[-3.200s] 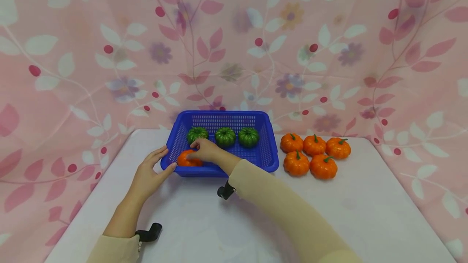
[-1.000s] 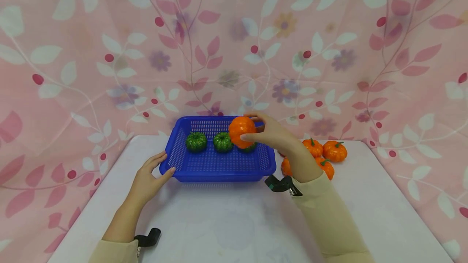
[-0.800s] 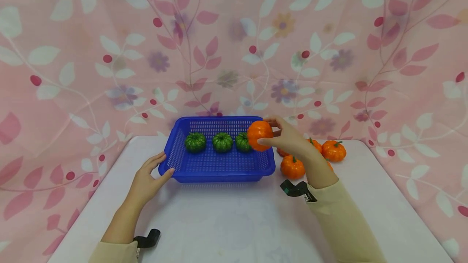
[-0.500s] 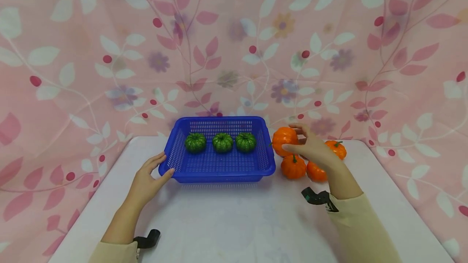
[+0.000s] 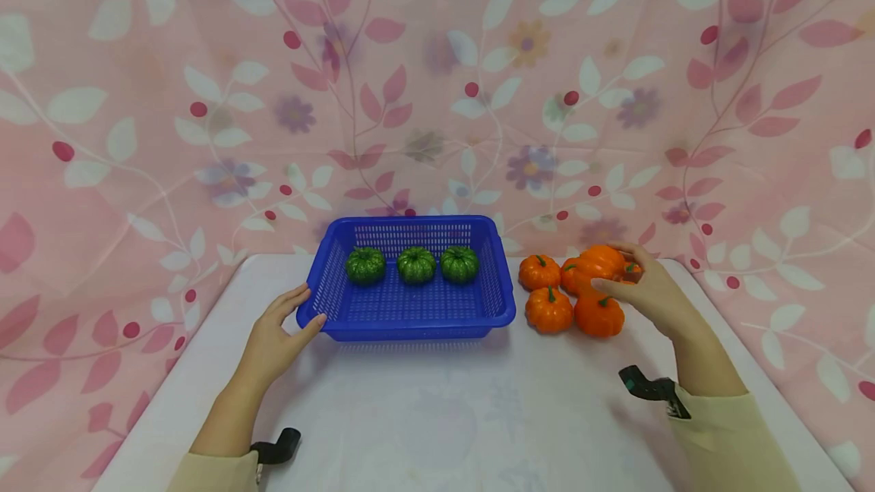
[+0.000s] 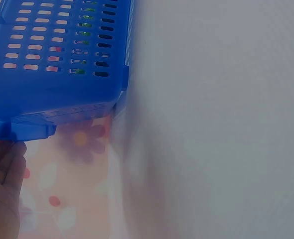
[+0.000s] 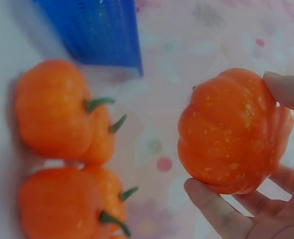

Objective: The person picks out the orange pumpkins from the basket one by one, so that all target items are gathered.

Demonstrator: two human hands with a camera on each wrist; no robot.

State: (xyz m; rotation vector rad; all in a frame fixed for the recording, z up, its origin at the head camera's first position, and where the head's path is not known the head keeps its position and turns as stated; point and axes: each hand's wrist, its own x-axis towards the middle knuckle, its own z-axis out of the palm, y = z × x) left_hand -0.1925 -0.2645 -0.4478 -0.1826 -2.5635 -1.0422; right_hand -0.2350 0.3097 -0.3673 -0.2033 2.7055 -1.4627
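My right hand (image 5: pixel 649 293) grips a small orange pumpkin (image 7: pixel 231 132) between thumb and fingertips, off the table. It hovers over a cluster of orange pumpkins, hiding parts of those behind it. Two of the cluster, a near one (image 5: pixel 549 311) and a back-left one (image 5: pixel 539 272), show fully. At the left end of a blue plastic basket (image 5: pixel 410 326), my left hand (image 5: pixel 276 336) touches the rim with straight fingers, thumb by the front corner. Inside the basket, three green pumpkins (image 5: pixel 416 266) sit in a row along the back.
A white cloth covers the table (image 5: pixel 424 408). Behind it hangs a pink floral curtain (image 5: pixel 424 97). The orange cluster lies just right of the basket, with a pumpkin (image 5: pixel 598 316) at its front right. Black wrist cameras (image 5: pixel 649 386) sit on both arms.
My right hand took the orange pumpkin from the basket's front left, lifted it and carried it rightward over the orange cluster. My left hand has stayed at the basket's rim.
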